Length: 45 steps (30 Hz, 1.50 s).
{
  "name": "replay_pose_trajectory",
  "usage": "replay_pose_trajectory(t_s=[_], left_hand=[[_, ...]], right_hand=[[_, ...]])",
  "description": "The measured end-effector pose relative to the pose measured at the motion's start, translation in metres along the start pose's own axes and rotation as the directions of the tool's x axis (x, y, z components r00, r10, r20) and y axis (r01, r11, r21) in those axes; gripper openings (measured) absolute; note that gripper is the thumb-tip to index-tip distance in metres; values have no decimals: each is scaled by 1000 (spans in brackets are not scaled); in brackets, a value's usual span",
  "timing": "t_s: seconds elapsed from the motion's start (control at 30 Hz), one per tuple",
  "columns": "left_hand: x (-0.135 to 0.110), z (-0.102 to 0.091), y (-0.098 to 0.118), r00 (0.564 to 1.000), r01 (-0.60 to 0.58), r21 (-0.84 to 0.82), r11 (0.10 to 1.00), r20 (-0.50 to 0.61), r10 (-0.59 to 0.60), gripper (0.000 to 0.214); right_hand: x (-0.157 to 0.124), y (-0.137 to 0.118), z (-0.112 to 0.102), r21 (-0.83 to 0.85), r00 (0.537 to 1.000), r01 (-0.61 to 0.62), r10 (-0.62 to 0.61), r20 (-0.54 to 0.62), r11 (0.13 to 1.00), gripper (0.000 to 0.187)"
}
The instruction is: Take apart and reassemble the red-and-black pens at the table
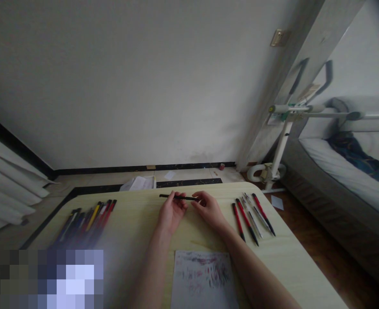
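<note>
1. Fingertips of the left hand and right hand pinch a black pen, held level near the table's far edge.
2. Risk: a loose pinch could let the pen roll off that edge.
3. Table: pen rows near the left and right edges, scribbled paper at the near edge; bed beyond.

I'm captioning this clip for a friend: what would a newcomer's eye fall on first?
At the far side of the table, the left hand and right hand hold a black pen level between them. A heap of pens lies to their left, a row of mostly red pens to their right, and a scribbled sheet sits nearest the person.
</note>
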<state>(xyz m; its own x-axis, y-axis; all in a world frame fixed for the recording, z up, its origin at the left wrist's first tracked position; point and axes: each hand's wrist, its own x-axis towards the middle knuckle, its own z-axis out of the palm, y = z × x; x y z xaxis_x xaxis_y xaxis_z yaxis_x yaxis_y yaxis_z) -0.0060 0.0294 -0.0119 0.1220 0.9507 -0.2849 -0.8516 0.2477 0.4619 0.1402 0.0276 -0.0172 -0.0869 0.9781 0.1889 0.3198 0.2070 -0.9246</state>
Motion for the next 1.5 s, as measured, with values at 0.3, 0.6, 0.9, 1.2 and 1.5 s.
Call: replay_pose_trajectory(t_s=[0.3,0.6,0.9,1.2,1.5], left_hand=[[-5,3,4,1000,17,-19,1000,6,-17,28],[-12,2,9,987,31,-82,996,157,-18,47],[-9,-2,8,996,15,-95,995,91,-6,45],[-3,3,1,1000,2,46,999,11,-3,13],[-2,2,0,999,-17,94,995,38,14,15]], right_hand=[[0,3,1,14,1000,27,-27,-2,1000,13],[0,5,1,-16,999,38,-38,12,999,13],[1,5,1,-7,1000,10,-9,9,1000,15],[1,5,1,23,1000,-16,17,-15,1000,18],[0,-1,0,75,1000,-30,30,-2,997,20]])
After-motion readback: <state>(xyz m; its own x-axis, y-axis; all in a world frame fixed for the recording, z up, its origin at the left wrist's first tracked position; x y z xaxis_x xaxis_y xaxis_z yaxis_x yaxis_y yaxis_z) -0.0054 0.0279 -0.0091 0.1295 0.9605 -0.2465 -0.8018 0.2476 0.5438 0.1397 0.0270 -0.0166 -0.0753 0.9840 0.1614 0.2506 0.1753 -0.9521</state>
